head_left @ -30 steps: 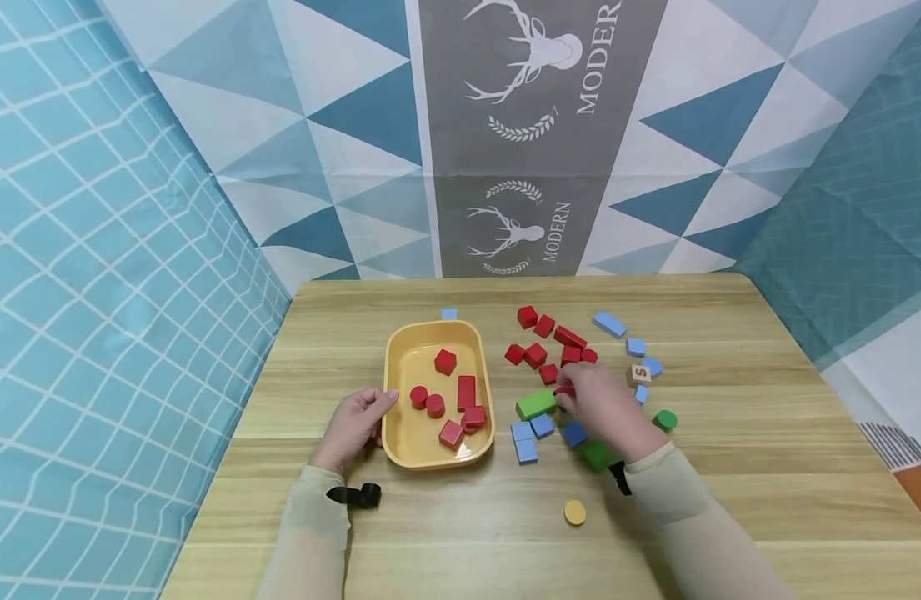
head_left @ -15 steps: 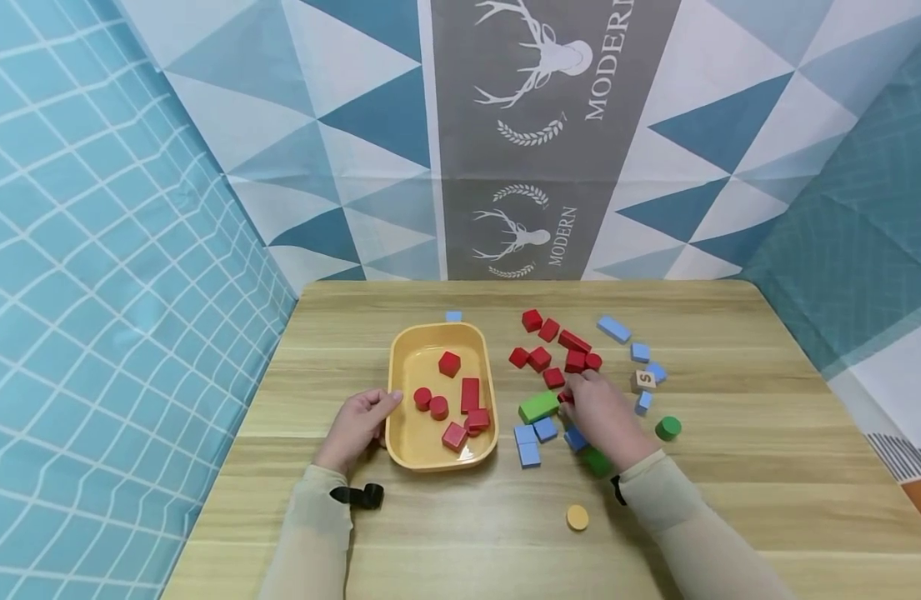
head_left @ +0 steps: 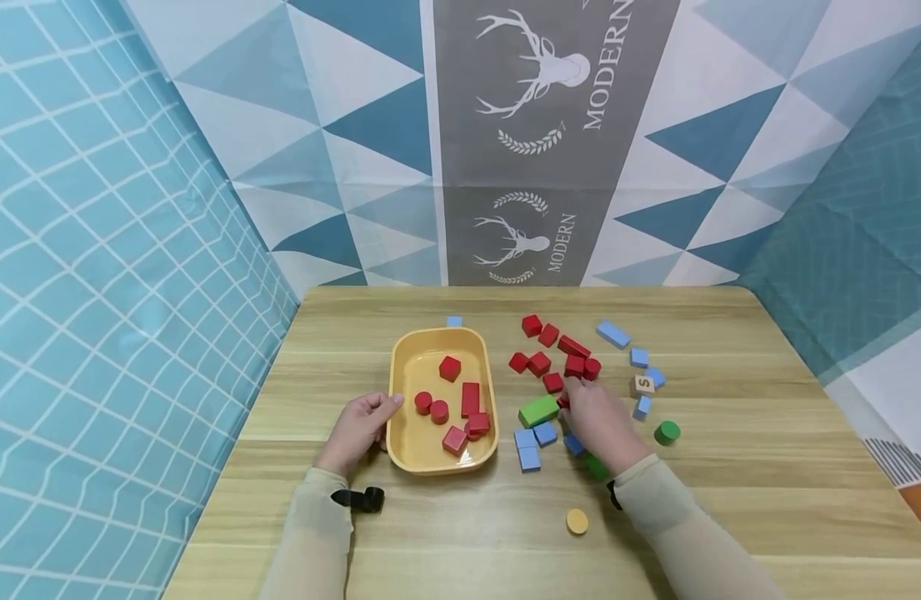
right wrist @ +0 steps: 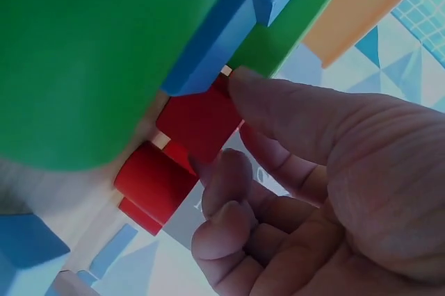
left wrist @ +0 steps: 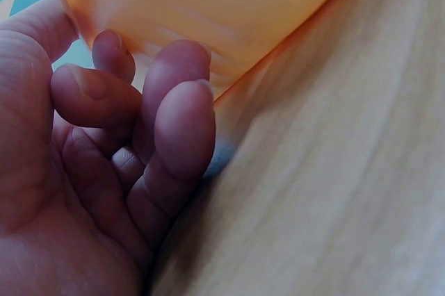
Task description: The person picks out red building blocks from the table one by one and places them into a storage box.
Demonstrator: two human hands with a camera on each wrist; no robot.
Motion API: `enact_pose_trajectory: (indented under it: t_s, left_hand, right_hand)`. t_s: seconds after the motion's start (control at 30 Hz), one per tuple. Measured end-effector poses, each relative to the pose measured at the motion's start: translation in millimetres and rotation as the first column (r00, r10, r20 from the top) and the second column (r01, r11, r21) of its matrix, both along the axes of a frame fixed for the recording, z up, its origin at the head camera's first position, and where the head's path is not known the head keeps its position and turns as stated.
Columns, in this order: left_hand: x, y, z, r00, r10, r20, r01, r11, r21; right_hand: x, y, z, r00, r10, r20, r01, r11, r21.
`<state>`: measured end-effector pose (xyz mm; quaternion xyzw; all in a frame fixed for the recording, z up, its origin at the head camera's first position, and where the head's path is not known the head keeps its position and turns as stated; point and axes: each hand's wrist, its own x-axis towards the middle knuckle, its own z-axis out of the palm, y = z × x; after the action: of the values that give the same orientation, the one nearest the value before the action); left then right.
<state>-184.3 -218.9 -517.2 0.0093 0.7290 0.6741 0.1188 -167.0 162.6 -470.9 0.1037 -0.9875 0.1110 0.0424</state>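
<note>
In the head view my left hand (head_left: pixel 360 429) grips the left side of a yellow tray (head_left: pixel 413 446), thumb over the rim. Its other fingers curl against the tray's outer wall (left wrist: pixel 229 4) in the left wrist view. Red blocks, among them a cube (head_left: pixel 450 368) and a cylinder (head_left: pixel 439 412), lie inside. My right hand (head_left: pixel 603 421) reaches down among loose blocks on the table. Between its thumb and fingers it pinches a red block (right wrist: pixel 198 122), mostly hidden in the head view. Beside that block are a light green block (head_left: pixel 538 412) and a blue block (right wrist: pixel 215 39).
Several red blocks (head_left: pixel 539 363) lie beyond the right hand. Blue blocks (head_left: pixel 613 334), a lettered wooden cube (head_left: pixel 643 385) and a green cylinder (head_left: pixel 667 432) lie to its right. A yellow disc (head_left: pixel 577 522) lies nearer the front. One blue block (head_left: pixel 454 322) sits behind the tray.
The head view has shifted slightly. My right hand has moved a little nearer to the light green block, with its fingertips at the red block. My left hand stays on the tray.
</note>
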Motion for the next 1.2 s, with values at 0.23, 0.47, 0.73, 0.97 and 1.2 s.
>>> enact_pose_trajectory:
  t_s: [0.23, 0.47, 0.73, 0.97, 1.2]
  left_hand:
    - [0.4, 0.3, -0.4, 1.000, 0.000, -0.003, 0.000, 1.000, -0.006]
    - [2.9, -4.0, -4.9, 1.000, 0.022, 0.008, -0.021, 0.999, -0.028]
    - [5.0, -0.2, -8.1, 1.000, 0.024, 0.006, -0.024, 1.000, 0.002]
    - [6.4, 0.9, -3.4, 0.999, 0.034, 0.002, -0.034, 0.999, 0.003]
    - [6.0, 1.9, -0.6, 1.000, 0.027, -0.006, -0.027, 0.999, -0.017]
  right_hand:
    - [0.1, -3.6, 25.7, 0.993, -0.081, -0.083, 0.065, 0.982, -0.179]
    - [14.4, -66.3, 48.6, 0.947, 0.266, -0.178, -0.317, 0.863, -0.395]
    - [14.5, -117.5, 15.2, 0.902, 0.427, -0.061, -0.432, 0.893, -0.129]
    - [11.7, -128.9, 6.3, 0.926, 0.365, -0.096, -0.373, 0.924, -0.088]
    - [9.1, -129.6, 5.3, 0.919, 0.372, -0.126, -0.379, 0.925, -0.036]
